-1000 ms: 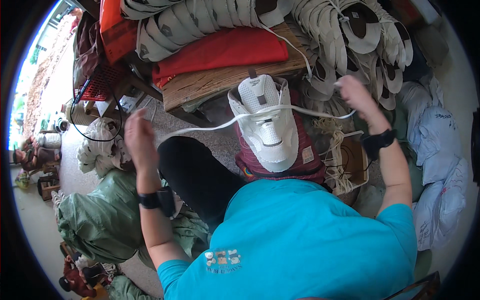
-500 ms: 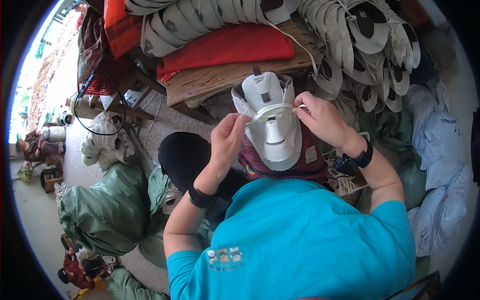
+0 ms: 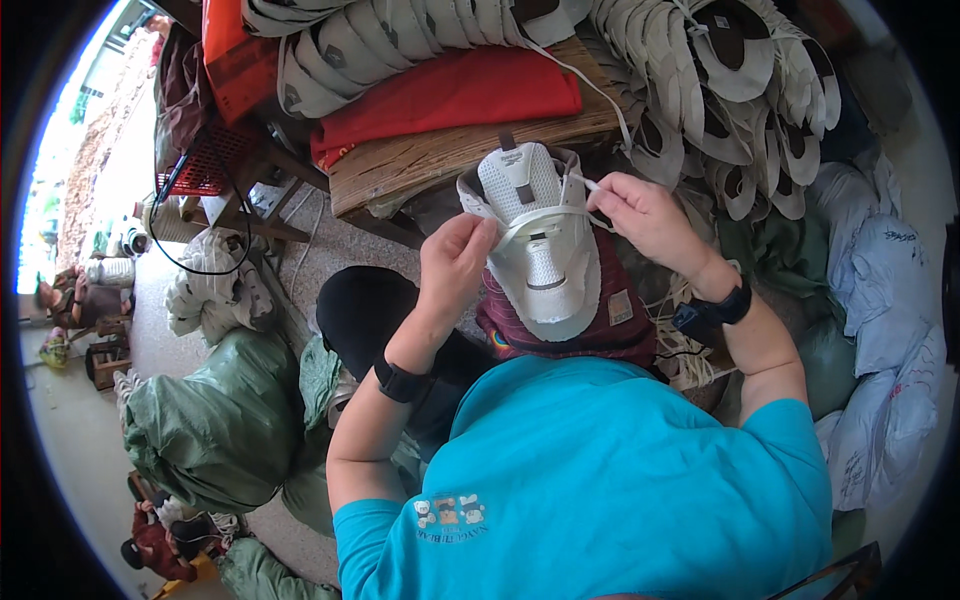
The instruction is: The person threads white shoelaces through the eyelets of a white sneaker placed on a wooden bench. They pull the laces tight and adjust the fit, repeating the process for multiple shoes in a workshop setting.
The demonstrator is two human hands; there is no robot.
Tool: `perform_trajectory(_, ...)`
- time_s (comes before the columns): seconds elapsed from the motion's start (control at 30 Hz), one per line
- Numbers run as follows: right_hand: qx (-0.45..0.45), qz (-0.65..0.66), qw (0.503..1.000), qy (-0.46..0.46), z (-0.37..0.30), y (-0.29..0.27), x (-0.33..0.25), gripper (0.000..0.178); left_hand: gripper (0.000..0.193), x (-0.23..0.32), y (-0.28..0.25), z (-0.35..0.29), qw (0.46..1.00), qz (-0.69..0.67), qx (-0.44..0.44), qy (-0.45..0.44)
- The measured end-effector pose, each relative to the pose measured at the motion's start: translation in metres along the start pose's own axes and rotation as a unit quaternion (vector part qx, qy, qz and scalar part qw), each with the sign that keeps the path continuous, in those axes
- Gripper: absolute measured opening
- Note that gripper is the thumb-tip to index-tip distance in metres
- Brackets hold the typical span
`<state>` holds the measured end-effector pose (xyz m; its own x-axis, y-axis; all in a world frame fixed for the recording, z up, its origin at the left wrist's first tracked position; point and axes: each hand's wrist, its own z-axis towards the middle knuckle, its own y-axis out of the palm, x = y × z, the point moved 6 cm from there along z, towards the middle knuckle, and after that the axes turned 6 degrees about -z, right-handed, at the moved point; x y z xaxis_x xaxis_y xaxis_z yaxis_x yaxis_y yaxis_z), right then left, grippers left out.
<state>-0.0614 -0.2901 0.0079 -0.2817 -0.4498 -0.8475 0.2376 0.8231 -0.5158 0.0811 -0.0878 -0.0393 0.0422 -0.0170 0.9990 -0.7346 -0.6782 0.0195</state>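
On my lap rests a white shoe upper (image 3: 556, 307), its perforated tongue (image 3: 516, 180) pointing away from me and its toe toward me. A white shoelace (image 3: 548, 213) runs across it between the two eyelet sides. My right hand (image 3: 655, 222) is closed, pinching one lace end, whose tip points at the upper's right eyelet edge. At the upper's left edge my left hand (image 3: 457, 262) is closed, thumb and fingertips together where the lace reaches it; the lace inside those fingers is mostly hidden.
Ahead stands a wooden bench (image 3: 400, 178) bearing a red cloth (image 3: 450, 95) and a row of nested shoe uppers (image 3: 390, 45). More uppers (image 3: 740, 90) hang in bundles at the far right. Green sacks (image 3: 215, 420) lie left, white sacks (image 3: 880, 300) right. Other people (image 3: 160, 545) sit far left.
My right hand has moved a little right and away from me, drawing its lace end up beside the right eyelet edge. My left hand stays at the upper's left edge, shifted slightly.
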Motion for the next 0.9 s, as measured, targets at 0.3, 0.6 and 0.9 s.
perform_trajectory(0.3, 0.026, 0.042, 0.999, 0.004, 0.004, 0.015, 0.013, 0.023, 0.03, 0.076, -0.007, 0.012, 0.913, 0.328, -0.054, 0.236)
perform_trajectory(0.6, 0.036, 0.024, 0.999, -0.029, 0.013, 0.022, 0.022, 0.025, 0.016, 0.074, 0.0, 0.03, 0.888, 0.383, -0.198, 0.159)
perform_trajectory(0.9, 0.165, -0.103, 0.965, -0.174, 0.019, 0.013, -0.012, 0.022, 0.013, 0.06, -0.002, 0.041, 0.941, 0.286, -0.177, 0.036)
